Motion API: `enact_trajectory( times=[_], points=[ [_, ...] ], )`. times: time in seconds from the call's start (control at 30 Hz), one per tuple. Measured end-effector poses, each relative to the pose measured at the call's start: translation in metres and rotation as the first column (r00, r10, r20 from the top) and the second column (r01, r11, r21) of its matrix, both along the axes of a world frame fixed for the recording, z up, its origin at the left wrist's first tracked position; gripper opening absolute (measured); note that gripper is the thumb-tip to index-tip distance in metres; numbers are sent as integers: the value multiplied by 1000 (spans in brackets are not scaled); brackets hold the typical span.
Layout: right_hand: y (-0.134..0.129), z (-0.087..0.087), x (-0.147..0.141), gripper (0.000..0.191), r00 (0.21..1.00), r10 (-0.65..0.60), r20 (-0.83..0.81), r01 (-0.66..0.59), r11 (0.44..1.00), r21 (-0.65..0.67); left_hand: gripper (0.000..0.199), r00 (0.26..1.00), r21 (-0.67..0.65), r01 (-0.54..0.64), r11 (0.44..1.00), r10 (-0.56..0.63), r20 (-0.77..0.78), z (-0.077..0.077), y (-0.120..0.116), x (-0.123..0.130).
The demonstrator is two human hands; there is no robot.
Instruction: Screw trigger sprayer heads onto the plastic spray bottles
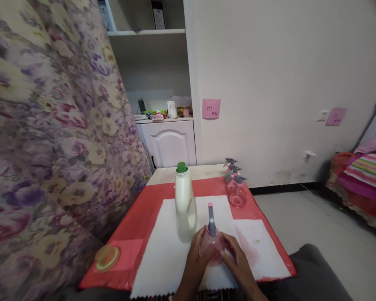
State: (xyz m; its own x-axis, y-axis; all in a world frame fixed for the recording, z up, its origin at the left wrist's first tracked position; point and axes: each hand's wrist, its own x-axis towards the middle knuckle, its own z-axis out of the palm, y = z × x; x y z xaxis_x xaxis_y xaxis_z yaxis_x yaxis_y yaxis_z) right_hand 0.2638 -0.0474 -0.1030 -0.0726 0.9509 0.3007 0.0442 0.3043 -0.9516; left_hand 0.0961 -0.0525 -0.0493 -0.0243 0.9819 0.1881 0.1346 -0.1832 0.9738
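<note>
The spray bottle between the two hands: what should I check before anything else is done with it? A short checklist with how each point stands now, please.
1. Spray bottle steadied from both sides: ok, left hand and right hand are both on it.
2. Grey spray head on top of the bottle: ok.
3. Spray head screwed tight: cannot tell.
4. Pale green jug standing upright: ok.
5. Jug closed by an outer cap: not ok, its threaded neck is bare, with a green piece in the mouth.
6. Other spray bottles clear of the hands: ok, they stand farther back on the right.
</note>
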Motion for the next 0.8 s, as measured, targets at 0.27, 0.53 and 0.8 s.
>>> enact_trajectory(
  times=[0.27, 0.53, 0.8],
  points=[
    [-2, -9, 1, 47, 1000, 26, 1, -26, 999, 36, 88, 994, 12, 98, 995, -97, -48, -22, 7, -1],
    [-2, -12, -1, 47, 999, -17, 41, 13, 996, 84, 86, 990, 42, -5, 999, 11, -138, -35, 2, 3],
    [-3, -24, 8, 46, 997, 67, 37, -71, 993, 94, 97, 986, -35, 165, 986, -164, 25, -17, -3, -12]
  ],
)
